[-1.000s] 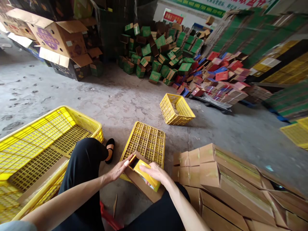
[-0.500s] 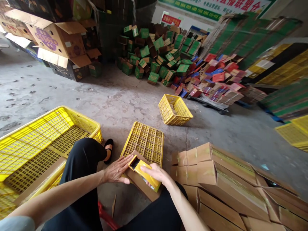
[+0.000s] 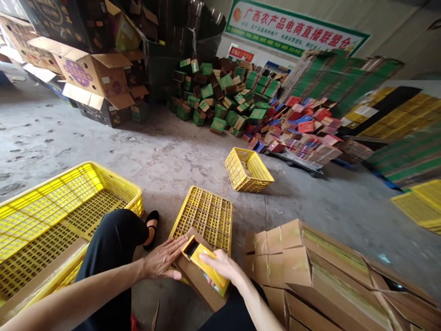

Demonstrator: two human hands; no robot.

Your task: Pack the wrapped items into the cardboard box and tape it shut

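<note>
A narrow cardboard box point(image 3: 198, 278) lies in front of me, its far end on an upturned yellow crate point(image 3: 212, 209). My left hand point(image 3: 161, 261) rests flat with fingers stretched out along the box's left edge, the fingertips close to the front of a yellow tape dispenser point(image 3: 203, 258). My right hand point(image 3: 222, 267) is wrapped round that dispenser from above and holds it against the top of the box. The dispenser's dark opening faces my left hand. Its underside and any tape beneath it are hidden.
To my left stands a large yellow crate point(image 3: 136, 193) with a long cardboard box point(image 3: 44, 285) inside. Folded cardboard boxes point(image 3: 330, 280) are stacked at my right. A smaller yellow crate point(image 3: 250, 170) sits ahead on the floor, before heaps of green cartons point(image 3: 218, 124) and red cartons point(image 3: 306, 126).
My view has tilted up a little, so everything sits lower and more of the wall banner shows. Both hands and the tape dispenser keep nearly the same place on the box.
</note>
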